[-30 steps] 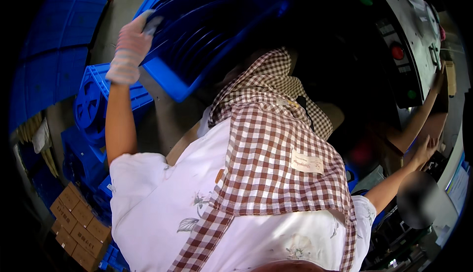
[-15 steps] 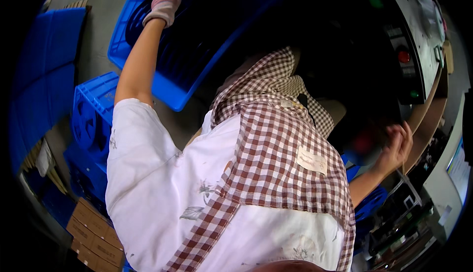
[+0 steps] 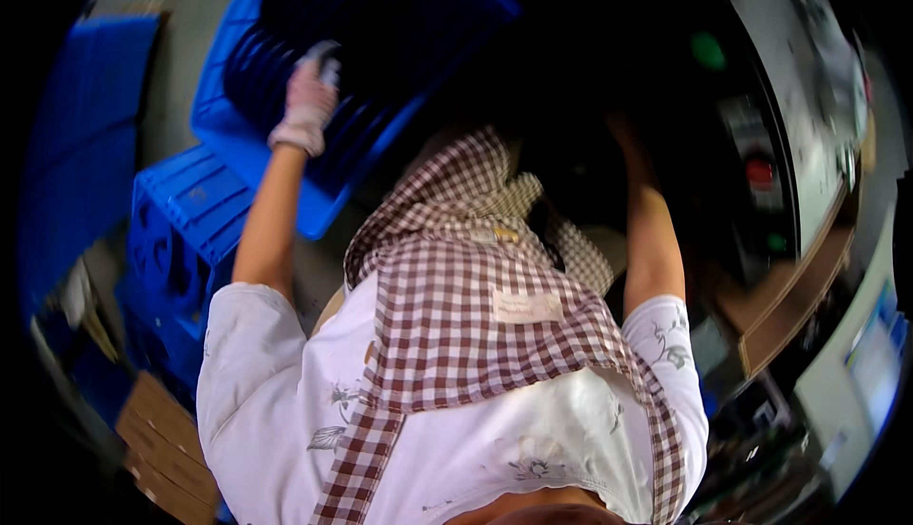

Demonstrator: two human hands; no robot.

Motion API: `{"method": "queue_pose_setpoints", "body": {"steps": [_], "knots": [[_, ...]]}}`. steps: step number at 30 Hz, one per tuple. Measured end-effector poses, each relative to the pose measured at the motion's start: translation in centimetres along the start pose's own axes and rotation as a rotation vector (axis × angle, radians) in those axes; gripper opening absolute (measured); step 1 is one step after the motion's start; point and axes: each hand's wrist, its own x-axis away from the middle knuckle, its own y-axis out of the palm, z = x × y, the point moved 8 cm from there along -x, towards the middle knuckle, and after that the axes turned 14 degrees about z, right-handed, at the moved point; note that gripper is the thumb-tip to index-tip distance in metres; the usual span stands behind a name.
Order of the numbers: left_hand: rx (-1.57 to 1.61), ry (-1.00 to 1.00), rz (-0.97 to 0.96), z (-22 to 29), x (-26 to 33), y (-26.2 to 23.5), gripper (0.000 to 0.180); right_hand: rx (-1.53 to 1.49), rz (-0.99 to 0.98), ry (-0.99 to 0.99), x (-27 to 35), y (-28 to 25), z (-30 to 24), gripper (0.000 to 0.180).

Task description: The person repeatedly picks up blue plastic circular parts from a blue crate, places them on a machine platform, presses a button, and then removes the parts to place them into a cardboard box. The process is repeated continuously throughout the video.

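While left hand [image 3: 311, 102] is over blue crate [image 3: 217, 124], right hand [image 3: 621, 127] shadowed, grips unclear

Got a bin [image 3: 219, 126] far left with a row of parts [image 3: 252, 73] in it, another crate [image 3: 185, 192] just nearer, cartons [image 3: 166, 439] near left, machine panel [image 3: 764, 206] off right.

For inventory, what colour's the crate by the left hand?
The crate is blue; see the head view.

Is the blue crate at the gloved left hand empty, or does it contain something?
Not empty: dark curved pieces show in rows inside the blue crate, near the left hand. How full, I cannot tell.
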Motion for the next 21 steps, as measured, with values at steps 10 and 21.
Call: {"method": "queue_pose_setpoints", "body": {"steps": [10, 21], "knots": [[0.375, -0.255, -0.447, 13.5, 12.1, 0.6, 0.023, 0.332, -0.265, 0.216, 6.6, 7.3, 9.0, 0.049], [0.495, -0.305, -0.527, 18.3, 9.4, 4.7, 0.02, -0.343, 0.158, 0.467, 17.3, -18.5, -6.3, 0.037]]}}
